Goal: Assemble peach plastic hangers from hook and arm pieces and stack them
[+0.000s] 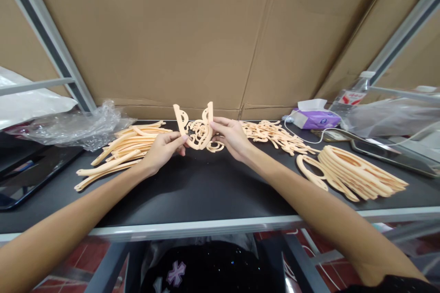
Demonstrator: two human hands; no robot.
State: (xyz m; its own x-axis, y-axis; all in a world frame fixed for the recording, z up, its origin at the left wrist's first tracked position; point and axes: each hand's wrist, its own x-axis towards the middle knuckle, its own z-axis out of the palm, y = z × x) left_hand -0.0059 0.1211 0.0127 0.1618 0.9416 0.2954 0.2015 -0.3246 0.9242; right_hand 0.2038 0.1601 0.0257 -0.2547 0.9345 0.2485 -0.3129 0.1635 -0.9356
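Raised above the middle of the black tabletop is a cream-coloured, U-shaped curved piece with small loops on its inner sides. I cannot tell whether it is one part or several joined together. My left hand pinches its left side between thumb and fingers. On the other side, my right hand grips the right arm of the piece. Small curly cream parts lie behind it, partly hidden. Long, slightly bent cream strips are heaped beside my left hand. To the right of my right hand spreads a pile of small branching cream parts.
A stack of larger looped cream pieces lies at right. Near it are a purple tissue pack, a white cable, a phone and a bottle. Clear plastic wrap and a dark tablet-like device are at left. Cardboard stands behind.
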